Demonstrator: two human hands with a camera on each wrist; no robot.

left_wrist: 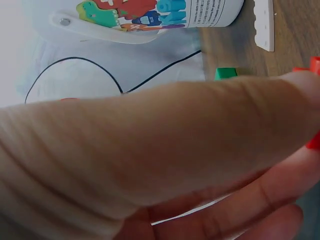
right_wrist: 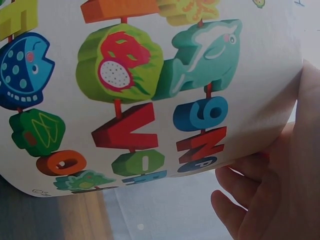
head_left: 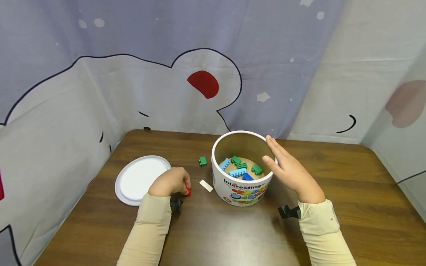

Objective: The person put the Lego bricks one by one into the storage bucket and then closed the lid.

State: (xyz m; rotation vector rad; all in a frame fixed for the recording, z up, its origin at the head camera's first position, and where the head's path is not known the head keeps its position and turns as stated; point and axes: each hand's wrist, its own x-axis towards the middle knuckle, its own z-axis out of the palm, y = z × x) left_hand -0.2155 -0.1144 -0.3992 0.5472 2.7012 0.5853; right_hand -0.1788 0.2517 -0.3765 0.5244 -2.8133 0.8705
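Between the thumb and fingertips of my left hand [head_left: 171, 181] is a small red toy brick [head_left: 188, 191], held low over the table. The left wrist view shows parts of the red brick [left_wrist: 314, 142] beside the thumb. My right hand [head_left: 293, 173] touches the right side of a white bucket [head_left: 246, 194], its fingers fairly straight and its thumb near the rim. Inside the bucket lie several green bricks [head_left: 257, 169] and blue bricks [head_left: 237, 173]. A white strip-shaped brick [head_left: 206, 185] and a green brick [head_left: 202, 161] lie on the table left of the bucket.
A round white lid [head_left: 143, 179] lies flat on the wooden table [head_left: 226, 236], left of my left hand. A printed cloth [head_left: 149, 92] hangs behind the table. The bucket's white handle [left_wrist: 110, 34] hangs at its side in the left wrist view.
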